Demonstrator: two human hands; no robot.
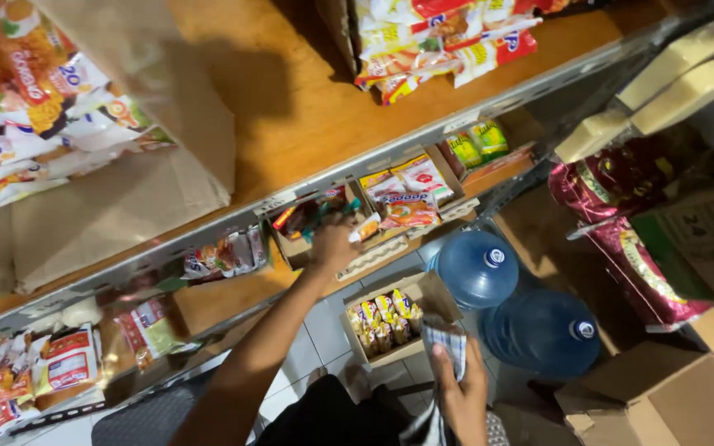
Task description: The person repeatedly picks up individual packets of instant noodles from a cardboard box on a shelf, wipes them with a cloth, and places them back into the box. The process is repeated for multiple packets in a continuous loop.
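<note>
Nearest the camera, the right hand point(463, 388) is raised at the lower middle of the view, fingers curled around a folded blue-and-white checked cloth point(446, 340), which it grips above an open brown cardboard box of small yellow snack packets point(386, 320) on the tiled floor. The left arm stretches forward and upward from the bottom edge, and the left hand point(332, 246) reaches into an open cardboard tray of red and green wrapped packets point(303, 219) on the lower wooden shelf point(233, 301); its fingers are buried among the packets, so I cannot tell whether they are closed on anything. Just right of that tray sits another tray of orange-and-white noodle packets point(406, 198). Two large blue water bottles point(477, 268) stand on the floor right of the snack box, leaving little free floor. Farther up, the grey metal shelf edge point(423, 140) crosses diagonally, with a bare stretch of upper wooden shelf point(307, 91) beyond it.
</note>
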